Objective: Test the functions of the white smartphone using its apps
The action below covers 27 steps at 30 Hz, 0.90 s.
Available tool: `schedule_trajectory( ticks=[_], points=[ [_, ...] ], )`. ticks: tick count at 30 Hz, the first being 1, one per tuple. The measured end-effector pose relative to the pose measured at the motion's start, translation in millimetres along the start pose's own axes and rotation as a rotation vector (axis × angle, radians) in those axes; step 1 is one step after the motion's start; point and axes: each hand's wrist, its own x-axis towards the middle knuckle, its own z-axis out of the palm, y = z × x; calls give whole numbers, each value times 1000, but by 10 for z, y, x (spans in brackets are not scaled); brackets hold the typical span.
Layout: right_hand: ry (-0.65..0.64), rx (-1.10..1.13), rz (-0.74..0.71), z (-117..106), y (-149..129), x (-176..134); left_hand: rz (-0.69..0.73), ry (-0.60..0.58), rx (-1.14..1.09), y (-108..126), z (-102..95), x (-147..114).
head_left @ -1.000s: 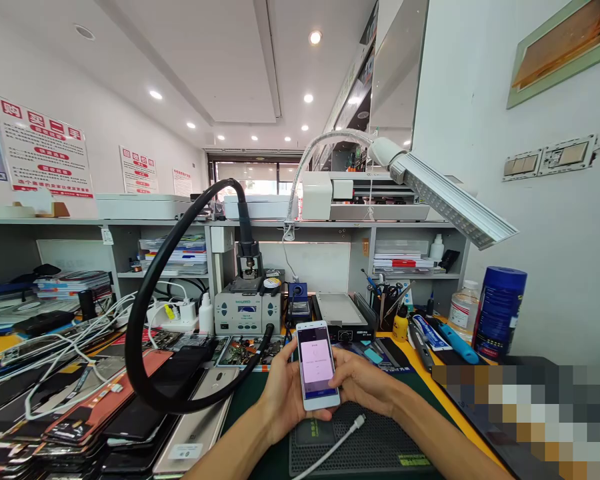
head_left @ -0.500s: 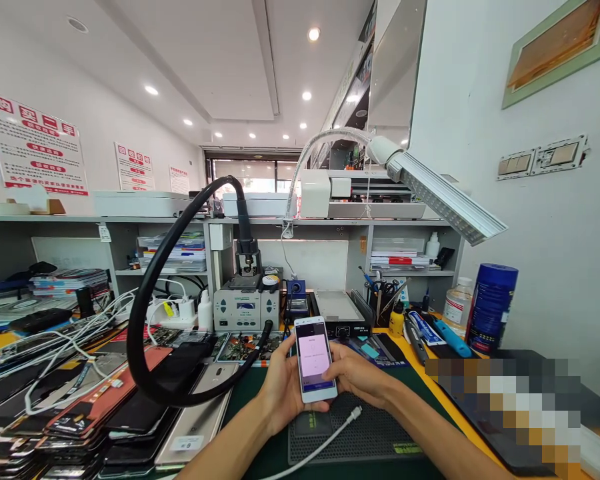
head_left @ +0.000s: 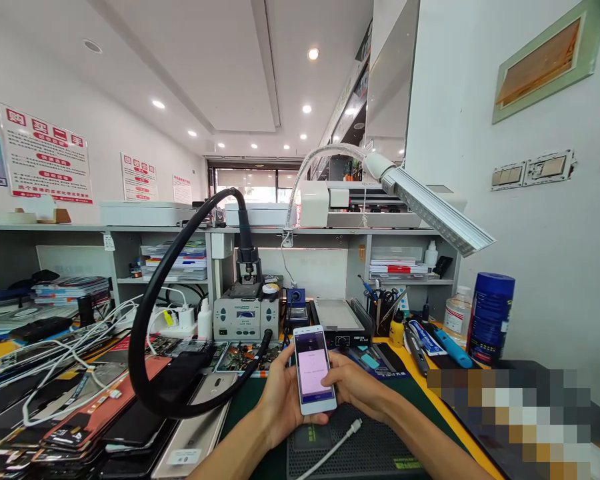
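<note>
A white smartphone (head_left: 314, 373) with a lit pink and purple screen is held upright over the bench. My left hand (head_left: 281, 393) wraps its left side and lower back, fingertips showing below the bottom edge. On the other side my right hand (head_left: 353, 380) grips the right edge, its thumb resting on the screen and its other fingers partly hidden behind. Under the hands lies a dark perforated pad (head_left: 365, 447) on a green mat (head_left: 250, 407). The white cable (head_left: 333, 450) crosses the pad, its plug end loose and apart from the phone.
Stacked phones (head_left: 140, 427) and tangled white cables fill the left. A thick black hose (head_left: 137, 320) loops from the hot-air station (head_left: 247, 317) over them. To the right stand a yellow bottle (head_left: 397, 330) and a blue canister (head_left: 491, 320). A lamp (head_left: 435, 210) hangs above.
The view has tilted slightly upward, so everything sits lower. On the phone screen the pink panel looks a little different. Both hands keep their hold, the right thumb still on the screen.
</note>
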Motion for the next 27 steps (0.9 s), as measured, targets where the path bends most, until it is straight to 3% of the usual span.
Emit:
schedule_trajectory(
  ticks=[27],
  points=[
    [-75,133,31,-47,12,46,-14,-46,18,8,-55,20]
  ],
)
